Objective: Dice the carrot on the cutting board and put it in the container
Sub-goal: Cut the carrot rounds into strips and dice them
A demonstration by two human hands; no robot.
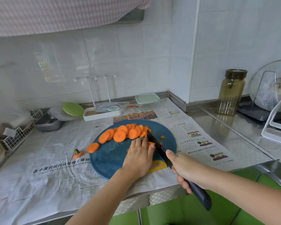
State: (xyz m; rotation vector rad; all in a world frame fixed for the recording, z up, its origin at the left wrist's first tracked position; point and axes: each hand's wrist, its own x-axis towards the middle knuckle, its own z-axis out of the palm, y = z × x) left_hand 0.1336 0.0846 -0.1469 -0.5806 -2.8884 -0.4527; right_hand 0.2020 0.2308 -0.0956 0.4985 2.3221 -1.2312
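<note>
Orange carrot rounds [123, 133] lie fanned in an overlapping row across the far half of a round blue cutting board [107, 158]. The board sits on newspaper [55, 168] spread over a steel bench [217, 127]. One round rests at the board's left edge, and the trimmed carrot top [77, 153] lies on the paper just beside it.

Our left hand [139, 158] is curled, fingertips pinning a small bunch of carrot pieces [151, 144] near the board's middle. Our right hand [186, 172] is wrapped round the dark handle of a knife [157, 146], thumb stretched forward along its top. The blade angles away to the far left, close against the left fingers, and is down among the pinned pieces.

A pale green container [147, 100] stands at the far edge of the newspaper, well apart from the board, with its lid on.

We judge the carrot light, stiff and crisp. Thin rounds will likely slide over each other, and their cut faces may slip on the smooth board. A short stack laid flat, pinned from above with fingertips tucked back from the blade, should hold best. Diced bits look too small to pinch, so scooping them on the blade or in a cupped hand seems wiser.
</note>
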